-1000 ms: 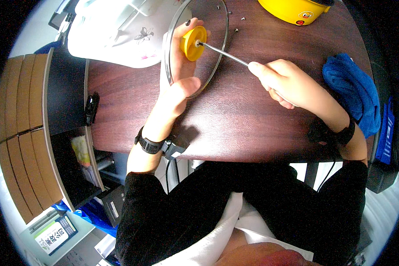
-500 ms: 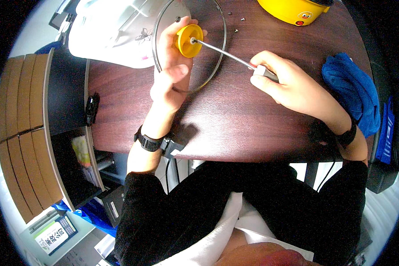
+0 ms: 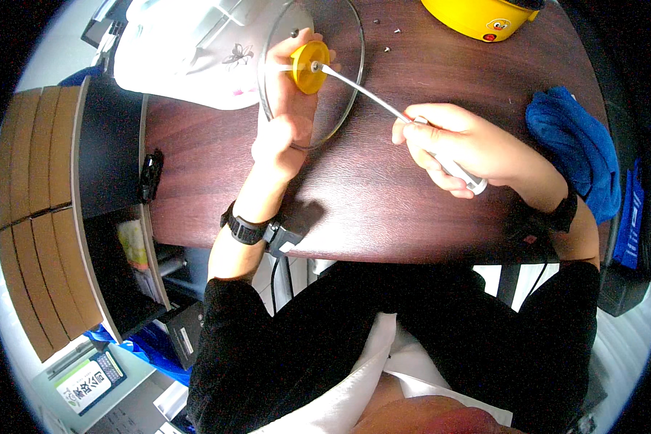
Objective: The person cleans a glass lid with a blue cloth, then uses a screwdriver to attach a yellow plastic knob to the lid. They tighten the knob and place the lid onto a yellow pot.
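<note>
My left hand is closed round a clear glass pot lid with a metal rim, held tilted above the table. At the lid's centre is a yellow round knob, and my left fingers show behind the glass. A small dark vent sits near its far side. My right hand grips a screwdriver by its pale handle. The long shaft runs left and its tip meets the middle of the knob; the screw there is too small to make out.
Small screws lie on the dark wooden table beyond the lid. A yellow pot stands at the far right, a blue cloth at the right edge. A white plastic bag covers the far left; shelves flank the table.
My right hand has shifted its grip on the screwdriver, and more of the handle now shows below the fingers. The lid has turned slightly; the tip stays at the knob.
</note>
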Demonstrator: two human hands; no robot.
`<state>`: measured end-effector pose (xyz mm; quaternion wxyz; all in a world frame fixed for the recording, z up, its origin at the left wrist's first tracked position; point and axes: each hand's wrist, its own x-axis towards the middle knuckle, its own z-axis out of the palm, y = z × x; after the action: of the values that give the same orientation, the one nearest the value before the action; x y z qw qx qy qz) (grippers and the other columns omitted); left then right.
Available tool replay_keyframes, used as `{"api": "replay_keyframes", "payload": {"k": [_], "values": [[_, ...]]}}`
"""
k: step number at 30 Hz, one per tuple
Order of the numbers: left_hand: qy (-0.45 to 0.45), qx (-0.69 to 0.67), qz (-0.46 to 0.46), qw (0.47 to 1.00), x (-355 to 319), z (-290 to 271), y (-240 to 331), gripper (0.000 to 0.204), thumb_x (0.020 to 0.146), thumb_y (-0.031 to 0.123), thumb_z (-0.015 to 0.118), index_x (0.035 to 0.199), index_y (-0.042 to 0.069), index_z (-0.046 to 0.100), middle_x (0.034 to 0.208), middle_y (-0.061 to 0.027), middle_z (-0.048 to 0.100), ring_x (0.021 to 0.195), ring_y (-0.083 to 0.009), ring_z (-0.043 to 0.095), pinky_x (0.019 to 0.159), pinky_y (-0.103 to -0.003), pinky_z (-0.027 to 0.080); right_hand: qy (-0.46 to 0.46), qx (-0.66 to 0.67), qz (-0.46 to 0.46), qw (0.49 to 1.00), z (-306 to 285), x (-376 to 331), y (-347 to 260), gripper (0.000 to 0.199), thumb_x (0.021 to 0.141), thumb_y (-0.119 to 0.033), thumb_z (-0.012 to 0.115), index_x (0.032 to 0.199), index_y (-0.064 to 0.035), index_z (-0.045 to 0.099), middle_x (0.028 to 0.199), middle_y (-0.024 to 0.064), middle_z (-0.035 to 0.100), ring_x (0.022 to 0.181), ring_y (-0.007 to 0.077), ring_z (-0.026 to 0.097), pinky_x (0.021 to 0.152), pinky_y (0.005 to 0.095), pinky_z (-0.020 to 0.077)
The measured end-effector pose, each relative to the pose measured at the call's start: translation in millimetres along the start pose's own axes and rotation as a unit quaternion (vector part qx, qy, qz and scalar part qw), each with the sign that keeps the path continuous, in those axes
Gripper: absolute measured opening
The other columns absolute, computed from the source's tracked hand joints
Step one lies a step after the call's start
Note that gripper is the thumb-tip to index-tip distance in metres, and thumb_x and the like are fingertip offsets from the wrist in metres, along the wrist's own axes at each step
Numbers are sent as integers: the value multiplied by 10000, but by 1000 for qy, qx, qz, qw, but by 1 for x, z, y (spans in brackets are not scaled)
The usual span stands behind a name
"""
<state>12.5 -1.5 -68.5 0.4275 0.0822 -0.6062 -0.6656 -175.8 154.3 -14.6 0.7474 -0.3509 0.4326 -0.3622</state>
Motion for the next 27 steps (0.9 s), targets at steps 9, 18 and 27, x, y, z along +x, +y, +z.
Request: {"api": "replay_keyframes", "payload": {"k": [9, 18, 27], "values": [[-23, -116, -72, 990, 1, 16, 29, 832, 616, 254, 541, 1383, 2, 344, 1351, -180, 427, 1247, -334, 434, 1107, -462, 279, 188, -498, -281, 798, -15, 2, 11, 216, 896, -212, 607, 992, -29, 545, 828, 190, 643, 782, 362, 639, 692, 426, 495], [-24, -154, -104, 982, 2, 15, 31, 777, 657, 289, 502, 1364, -13, 384, 1332, -210, 455, 1211, -372, 473, 1082, -480, 310, 253, -589, -255, 724, -11, -9, -1, 196, 884, -233, 605, 940, -51, 559, 758, 166, 633, 703, 375, 626, 617, 460, 492], [-49, -160, -125, 978, 4, 18, 35, 796, 656, 314, 513, 1362, -26, 376, 1363, -225, 438, 1218, -399, 470, 1069, -516, 322, 315, -704, -248, 586, -18, -20, -19, 325, 839, -367, 645, 874, -48, 595, 746, 164, 634, 710, 354, 635, 623, 437, 498]]}}
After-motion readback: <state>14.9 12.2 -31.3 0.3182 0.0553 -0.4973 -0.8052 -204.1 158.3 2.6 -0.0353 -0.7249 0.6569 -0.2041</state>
